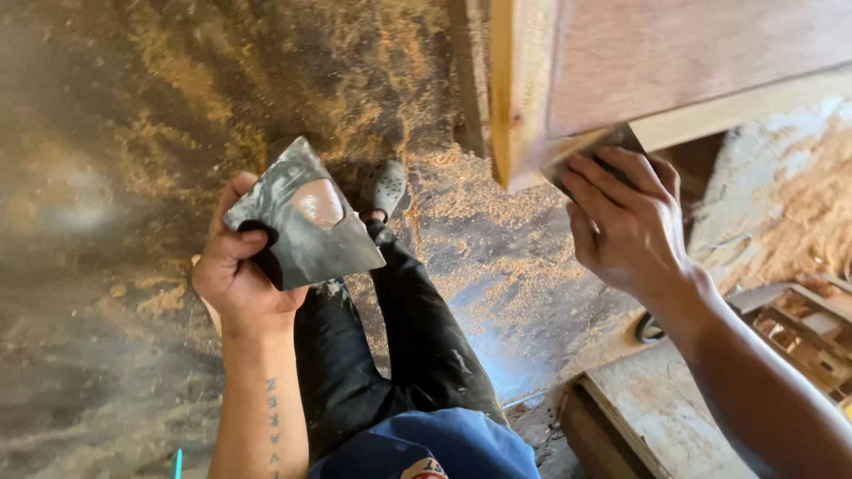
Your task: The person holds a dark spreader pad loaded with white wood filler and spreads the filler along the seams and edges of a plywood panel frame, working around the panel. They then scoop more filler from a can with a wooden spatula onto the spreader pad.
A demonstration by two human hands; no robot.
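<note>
Above sawdust-strewn floor [133,115], left hand [235,270] curled tight around grey scraper [306,217] with pinkish putty blob [318,204] on blade. Right hand [626,222], fingers closed, presses second dark blade [596,149] against lower corner of wooden panel [657,62]. Dark shoe [383,186] below.

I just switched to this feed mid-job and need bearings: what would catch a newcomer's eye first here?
First, the left hand holding up a flat grey trowel-like plate with a dab of pinkish filler on it, left of centre. Next, the right hand pressing a dark scraper blade against the corner of a wooden panel at upper right. Sawdust covers the floor below.
</note>
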